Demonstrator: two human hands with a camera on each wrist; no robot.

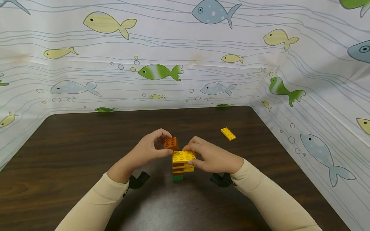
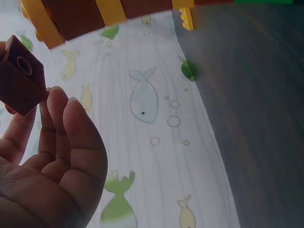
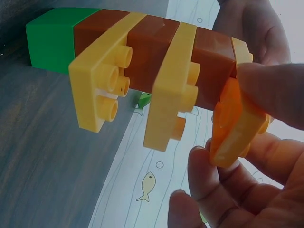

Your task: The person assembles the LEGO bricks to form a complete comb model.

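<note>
A tower of toy building bricks stands upright on the table, with a green brick at its foot. Above that, brown bricks alternate with flat yellow bricks that jut out to the right. My right hand pinches the overhanging end of the top yellow brick, thumb on the near side. Left of the tower top, my left hand holds a loose brown brick with studs up, between thumb and fingers. In the left wrist view, the hollow underside of that brown brick shows.
Another flat yellow brick lies on the dark wooden table, back and to the right. A fish-patterned cloth hangs behind the table and along its right side. Dark wrist straps sit below both hands.
</note>
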